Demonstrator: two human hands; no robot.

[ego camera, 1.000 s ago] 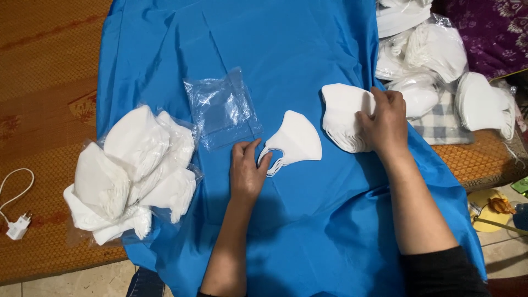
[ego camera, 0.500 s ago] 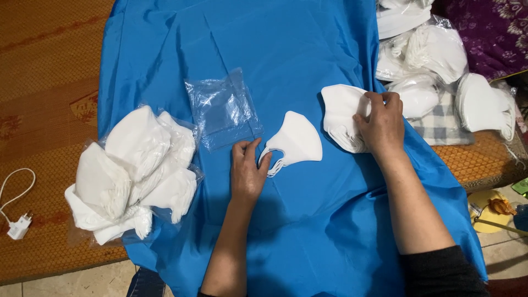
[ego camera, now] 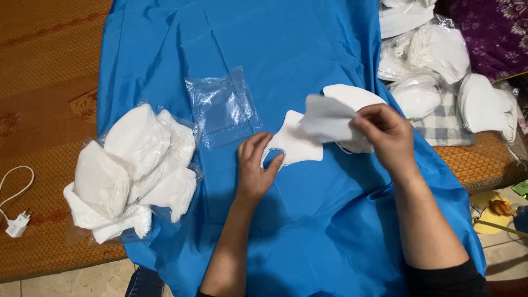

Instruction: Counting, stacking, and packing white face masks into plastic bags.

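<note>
Left hand (ego camera: 254, 171) pressed flat on a white mask (ego camera: 294, 144) lying on the blue cloth (ego camera: 308, 49) at the middle of the worktop, fingers spread apart, thumb hooked through the ear loop. Right hand (ego camera: 388, 135) raised just to the right, fingers pinched together on a second white mask (ego camera: 327, 118) — held tilted above the first, partly overlapping a small stack of masks (ego camera: 355, 99) behind it. Clear plastic bag (ego camera: 223, 107) flat on the cloth, just up and left of the left hand. Heap of bagged masks (ego camera: 132, 170) at the cloth's left edge; more bagged masks (ego camera: 440, 55) at upper right — near a checked cloth (ego camera: 443, 129). White cable with plug (ego camera: 16, 220) far left on the woven mat (ego camera: 44, 82).
</note>
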